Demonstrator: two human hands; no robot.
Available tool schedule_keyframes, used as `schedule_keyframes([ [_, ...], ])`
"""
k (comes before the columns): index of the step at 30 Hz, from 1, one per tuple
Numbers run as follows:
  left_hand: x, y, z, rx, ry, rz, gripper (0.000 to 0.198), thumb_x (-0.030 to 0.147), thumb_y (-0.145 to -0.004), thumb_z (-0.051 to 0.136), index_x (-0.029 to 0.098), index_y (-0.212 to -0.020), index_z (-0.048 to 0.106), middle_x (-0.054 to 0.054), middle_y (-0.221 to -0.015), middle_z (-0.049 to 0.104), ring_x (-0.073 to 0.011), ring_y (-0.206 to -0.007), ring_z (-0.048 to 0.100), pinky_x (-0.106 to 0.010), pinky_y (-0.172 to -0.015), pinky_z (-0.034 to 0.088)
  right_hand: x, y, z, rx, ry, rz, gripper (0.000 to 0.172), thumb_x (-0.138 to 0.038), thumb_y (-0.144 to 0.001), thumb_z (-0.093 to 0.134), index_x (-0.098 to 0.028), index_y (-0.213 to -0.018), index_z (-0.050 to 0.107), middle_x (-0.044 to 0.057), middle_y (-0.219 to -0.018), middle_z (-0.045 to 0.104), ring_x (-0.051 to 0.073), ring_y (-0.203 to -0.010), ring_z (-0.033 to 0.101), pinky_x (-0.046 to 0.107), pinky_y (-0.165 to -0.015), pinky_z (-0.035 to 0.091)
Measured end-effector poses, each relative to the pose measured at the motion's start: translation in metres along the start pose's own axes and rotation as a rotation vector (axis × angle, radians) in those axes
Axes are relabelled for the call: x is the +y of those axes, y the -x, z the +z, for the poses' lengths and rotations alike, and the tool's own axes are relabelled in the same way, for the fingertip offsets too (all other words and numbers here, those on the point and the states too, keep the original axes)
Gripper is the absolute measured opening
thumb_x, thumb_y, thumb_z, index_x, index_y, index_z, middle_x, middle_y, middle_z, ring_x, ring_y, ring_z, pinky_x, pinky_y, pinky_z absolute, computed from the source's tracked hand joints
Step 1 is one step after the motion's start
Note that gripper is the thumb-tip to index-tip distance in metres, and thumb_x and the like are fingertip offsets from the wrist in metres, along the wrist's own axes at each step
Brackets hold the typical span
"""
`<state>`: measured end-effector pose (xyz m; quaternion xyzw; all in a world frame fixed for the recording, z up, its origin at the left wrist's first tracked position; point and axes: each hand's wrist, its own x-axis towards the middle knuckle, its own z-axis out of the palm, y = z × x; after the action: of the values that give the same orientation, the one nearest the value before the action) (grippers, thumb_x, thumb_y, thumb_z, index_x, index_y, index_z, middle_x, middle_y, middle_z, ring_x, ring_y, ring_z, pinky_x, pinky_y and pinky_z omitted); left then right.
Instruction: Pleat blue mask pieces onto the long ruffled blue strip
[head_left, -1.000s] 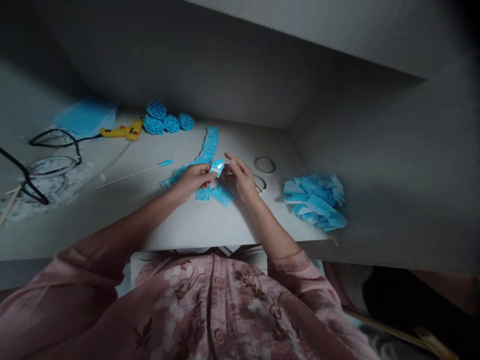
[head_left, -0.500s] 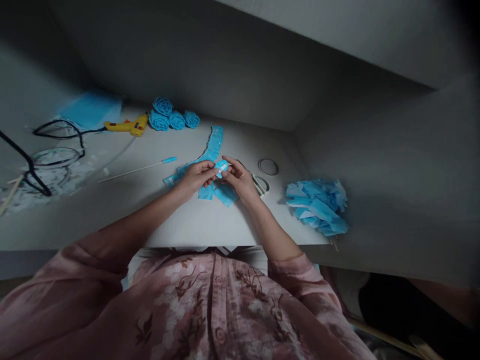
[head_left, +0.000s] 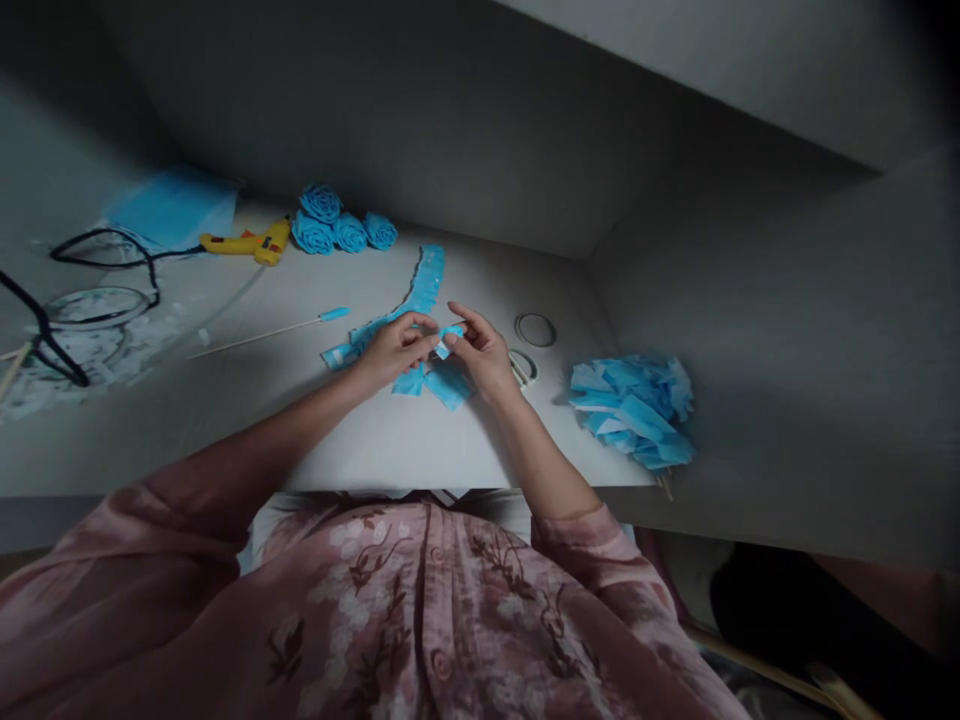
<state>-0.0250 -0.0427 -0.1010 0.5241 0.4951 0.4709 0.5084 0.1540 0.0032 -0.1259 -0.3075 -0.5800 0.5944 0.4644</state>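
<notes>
A small blue piece (head_left: 449, 340) of thin paper-like or cloth-like material, with a pale patch, is pinched between thumb and fingers of my right hand (head_left: 484, 352). The index finger of that hand stands out straight. My left hand (head_left: 394, 352) is closed, its thumb and fingertips at the piece's left edge. Beneath both hands lie blue strips, among them a long pleated strip (head_left: 426, 280) reaching away from me and a flat blue piece (head_left: 448, 386). Scissors (head_left: 523, 368) lie partly hidden behind my right hand. Left of my hands rests a thin stick (head_left: 259, 338) with a blue tip.
Several blue fabric roses (head_left: 349, 232) sit at the back beside a yellow glue gun (head_left: 259, 242). A blue stack (head_left: 174, 208), black cable (head_left: 105, 235) and white scraps (head_left: 90, 345) are at left. A ring (head_left: 535, 329) and a blue ruffled bundle (head_left: 634, 410) lie right.
The small blue piece has turned and appears smaller between my fingertips. My right index finger has lifted away from it. The whole view has shifted slightly.
</notes>
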Motion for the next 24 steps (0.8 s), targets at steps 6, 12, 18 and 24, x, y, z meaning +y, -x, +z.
schedule_keyframes([
  [6, -0.006, 0.000, -0.001, -0.042, -0.074, 0.018, 0.035, 0.052, -0.076, 0.073, 0.021, -0.073, 0.057, 0.006, -0.057, 0.051, -0.0089, -0.052, 0.044, -0.024, -0.052, 0.034, 0.004, 0.000, -0.002, 0.020, 0.010, -0.006, 0.069, -0.058, -0.080, 0.092, -0.027, -0.138, 0.073, -0.003, -0.086, 0.067, 0.012, -0.076, 0.064, 0.029, -0.076, 0.059],
  [12, -0.011, 0.000, -0.001, -0.071, -0.139, 0.061, 0.034, 0.052, -0.077, 0.066, 0.022, -0.069, 0.054, 0.005, -0.057, 0.050, -0.0098, -0.053, 0.043, -0.025, -0.054, 0.033, 0.000, 0.000, -0.003, 0.072, 0.026, -0.005, 0.081, -0.065, -0.079, 0.091, -0.028, -0.148, 0.067, 0.001, -0.096, 0.076, 0.016, -0.086, 0.068, 0.033, -0.083, 0.061],
  [18, -0.016, -0.002, 0.000, -0.112, -0.217, 0.160, 0.034, 0.048, -0.075, 0.064, 0.023, -0.063, 0.044, 0.006, -0.060, 0.039, -0.0099, -0.060, 0.037, -0.025, -0.057, 0.027, -0.002, 0.001, 0.002, 0.026, 0.057, 0.011, 0.073, -0.055, -0.069, 0.099, -0.026, -0.132, 0.076, -0.005, -0.078, 0.069, 0.012, -0.069, 0.058, 0.029, -0.069, 0.051],
  [24, -0.012, -0.001, -0.001, -0.167, -0.187, 0.148, 0.031, 0.046, -0.075, 0.064, 0.022, -0.065, 0.048, 0.005, -0.061, 0.042, -0.0100, -0.060, 0.040, -0.025, -0.058, 0.029, -0.003, 0.001, -0.004, 0.136, 0.025, 0.027, 0.083, -0.058, -0.079, 0.091, -0.023, -0.150, 0.065, -0.002, -0.082, 0.075, 0.014, -0.071, 0.062, 0.031, -0.072, 0.053],
])
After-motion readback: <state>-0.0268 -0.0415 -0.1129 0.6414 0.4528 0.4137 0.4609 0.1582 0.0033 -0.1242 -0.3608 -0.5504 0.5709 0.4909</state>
